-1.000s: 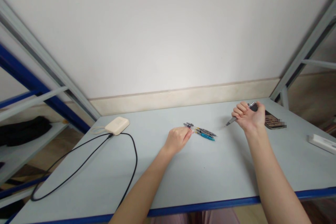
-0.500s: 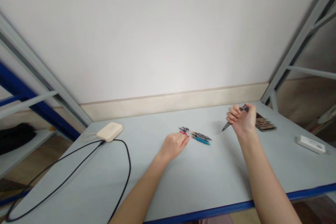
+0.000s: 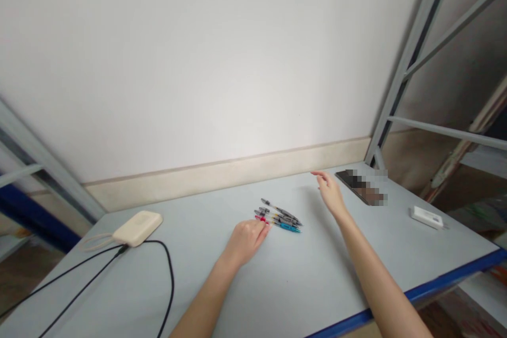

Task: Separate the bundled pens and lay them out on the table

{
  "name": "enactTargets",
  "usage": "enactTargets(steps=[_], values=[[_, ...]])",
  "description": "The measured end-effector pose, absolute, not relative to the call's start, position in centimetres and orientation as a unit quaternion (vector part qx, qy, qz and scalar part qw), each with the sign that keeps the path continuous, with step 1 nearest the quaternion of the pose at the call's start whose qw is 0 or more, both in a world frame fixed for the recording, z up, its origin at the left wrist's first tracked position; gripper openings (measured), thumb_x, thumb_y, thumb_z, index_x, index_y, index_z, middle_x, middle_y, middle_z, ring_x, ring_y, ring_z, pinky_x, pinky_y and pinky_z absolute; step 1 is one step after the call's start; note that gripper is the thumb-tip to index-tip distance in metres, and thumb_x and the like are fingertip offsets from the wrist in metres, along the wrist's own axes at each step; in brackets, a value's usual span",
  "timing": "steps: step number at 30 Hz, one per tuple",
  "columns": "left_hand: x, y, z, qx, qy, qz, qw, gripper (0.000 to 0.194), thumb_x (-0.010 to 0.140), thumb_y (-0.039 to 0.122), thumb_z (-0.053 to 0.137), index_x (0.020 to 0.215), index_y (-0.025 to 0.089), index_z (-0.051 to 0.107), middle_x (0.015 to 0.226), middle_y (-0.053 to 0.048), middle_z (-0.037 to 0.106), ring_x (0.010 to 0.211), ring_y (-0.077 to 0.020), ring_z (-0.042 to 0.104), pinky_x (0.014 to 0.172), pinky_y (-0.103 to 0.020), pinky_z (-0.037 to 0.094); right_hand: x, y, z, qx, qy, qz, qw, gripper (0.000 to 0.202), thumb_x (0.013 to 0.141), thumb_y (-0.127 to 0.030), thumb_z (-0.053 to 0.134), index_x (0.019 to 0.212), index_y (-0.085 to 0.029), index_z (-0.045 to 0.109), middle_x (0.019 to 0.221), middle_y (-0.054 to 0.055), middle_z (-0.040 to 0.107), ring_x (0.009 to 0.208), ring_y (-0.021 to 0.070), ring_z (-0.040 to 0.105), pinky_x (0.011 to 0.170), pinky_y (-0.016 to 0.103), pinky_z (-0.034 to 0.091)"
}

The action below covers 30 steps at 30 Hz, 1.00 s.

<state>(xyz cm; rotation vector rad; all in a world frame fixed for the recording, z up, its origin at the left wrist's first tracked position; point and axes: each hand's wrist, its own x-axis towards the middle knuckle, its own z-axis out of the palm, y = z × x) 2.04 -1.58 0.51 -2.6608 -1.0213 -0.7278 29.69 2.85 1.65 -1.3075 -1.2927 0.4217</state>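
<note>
Several pens [image 3: 283,215] lie side by side on the grey table [image 3: 301,274], pointing to the right. Most are dark grey; a blue pen [image 3: 288,227] is nearest the front. My left hand [image 3: 247,238] rests at the left ends of the pens, its fingers closed on a red part. Right of the pens and above the table, my right hand [image 3: 328,190] is raised with its fingers apart and nothing in it.
A cream power bank [image 3: 137,228] with a black cable [image 3: 171,269] sits at the left. A dark phone [image 3: 356,186], partly blurred out, lies at the back right. Beyond it is a white device [image 3: 426,217]. Metal frames flank the table.
My right hand has let go of the dark grey pen and opened. One more dark pen now lies behind the others. The view has turned to the right.
</note>
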Motion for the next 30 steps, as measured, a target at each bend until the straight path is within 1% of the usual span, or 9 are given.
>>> enactTargets(steps=[2, 4, 6, 8, 12, 16, 23, 27, 30], values=[[1.9, -1.5, 0.5, -0.898, -0.346, -0.252, 0.101, 0.045, 0.096, 0.03, 0.023, 0.066, 0.017, 0.054, 0.061, -0.001, 0.061, 0.056, -0.0122, 0.059, 0.054, -0.021, 0.043, 34.3, 1.2, 1.6, -0.589, -0.553, 0.135, 0.574, 0.027, 0.078, -0.039, 0.046, 0.085, -0.022, 0.065, 0.102, 0.009, 0.06, 0.107, 0.0278, 0.046, 0.097, 0.049, 0.029], [1.9, -1.3, 0.5, -0.895, -0.345, -0.261, 0.105, 0.045, 0.096, 0.029, 0.024, 0.066, 0.017, 0.054, 0.06, -0.001, 0.061, 0.055, -0.0123, 0.058, 0.053, -0.022, 0.043, 39.1, -1.1, 0.4, -0.681, -0.562, -0.008, 0.47, 0.034, 0.083, -0.039, 0.038, 0.084, -0.022, 0.068, 0.107, 0.01, 0.059, 0.11, 0.0281, 0.045, 0.099, 0.048, 0.027], [1.8, -1.2, 0.5, -0.895, -0.34, -0.267, 0.11, 0.045, 0.096, 0.028, 0.024, 0.065, 0.017, 0.054, 0.059, -0.001, 0.06, 0.053, -0.0125, 0.057, 0.052, -0.022, 0.043, 43.4, -3.6, -1.5, -0.734, -0.556, -0.118, 0.371, 0.04, 0.085, -0.039, 0.033, 0.089, -0.021, 0.069, 0.114, 0.012, 0.056, 0.114, 0.0297, 0.044, 0.098, 0.049, 0.029], [1.9, -1.0, 0.3, -0.897, -0.329, -0.272, 0.114, 0.045, 0.096, 0.028, 0.023, 0.065, 0.017, 0.054, 0.059, -0.002, 0.06, 0.053, -0.0129, 0.057, 0.052, -0.023, 0.043, 46.7, -5.8, -3.2, -0.751, -0.561, -0.187, 0.294, 0.044, 0.086, -0.039, 0.03, 0.094, -0.019, 0.069, 0.12, 0.014, 0.053, 0.115, 0.0307, 0.044, 0.096, 0.049, 0.031], [1.9, -0.8, 0.1, -0.9, -0.316, -0.277, 0.113, 0.045, 0.096, 0.026, 0.023, 0.065, 0.017, 0.054, 0.059, -0.002, 0.06, 0.054, -0.013, 0.057, 0.052, -0.023, 0.043, 49.0, -7.7, -5.0, -0.752, -0.582, -0.229, 0.209, 0.047, 0.088, -0.037, 0.026, 0.102, -0.02, 0.068, 0.123, 0.014, 0.05, 0.112, 0.03, 0.046, 0.092, 0.046, 0.037], [1.8, -0.7, 0.0, -0.9, -0.321, -0.274, 0.108, 0.044, 0.096, 0.026, 0.024, 0.065, 0.017, 0.054, 0.058, -0.002, 0.058, 0.053, -0.0124, 0.055, 0.052, -0.022, 0.042, 48.4, -7.1, -5.4, -0.75, -0.589, -0.231, 0.19, 0.044, 0.088, -0.04, 0.029, 0.102, -0.024, 0.068, 0.128, 0.01, 0.048, 0.113, 0.0301, 0.044, 0.092, 0.046, 0.039], [1.6, -0.5, -0.7, -0.902, -0.337, -0.253, 0.094, 0.043, 0.095, 0.028, 0.025, 0.066, 0.017, 0.055, 0.058, -0.002, 0.057, 0.054, -0.0126, 0.054, 0.055, -0.023, 0.043, 47.9, -3.2, -5.2, -0.765, -0.591, -0.173, 0.19, 0.049, 0.089, -0.04, 0.022, 0.107, -0.02, 0.064, 0.132, 0.011, 0.045, 0.121, 0.0294, 0.039, 0.097, 0.048, 0.035], [1.8, -0.6, -0.2, -0.882, -0.362, -0.3, 0.031, 0.031, 0.094, 0.026, 0.03, 0.085, 0.017, 0.058, 0.078, -0.005, 0.062, 0.073, -0.0153, 0.058, 0.068, -0.027, 0.046, 47.7, -2.4, -4.8, -0.78, -0.576, -0.122, 0.211, 0.06, 0.087, -0.05, 0.022, 0.127, -0.012, 0.046, 0.131, 0.016, 0.046, 0.122, 0.0293, 0.04, 0.098, 0.044, 0.035], [2.3, 0.5, 1.6, -0.832, -0.432, -0.348, -0.033, 0.026, 0.093, 0.022, 0.032, 0.097, 0.019, 0.057, 0.096, -0.005, 0.06, 0.093, -0.0166, 0.055, 0.082, -0.029, 0.045, 47.0, -3.3, -4.7, -0.797, -0.555, -0.096, 0.218, 0.081, 0.079, -0.064, 0.032, 0.137, -0.008, 0.029, 0.129, 0.02, 0.048, 0.115, 0.0344, 0.047, 0.092, 0.046, 0.04]])
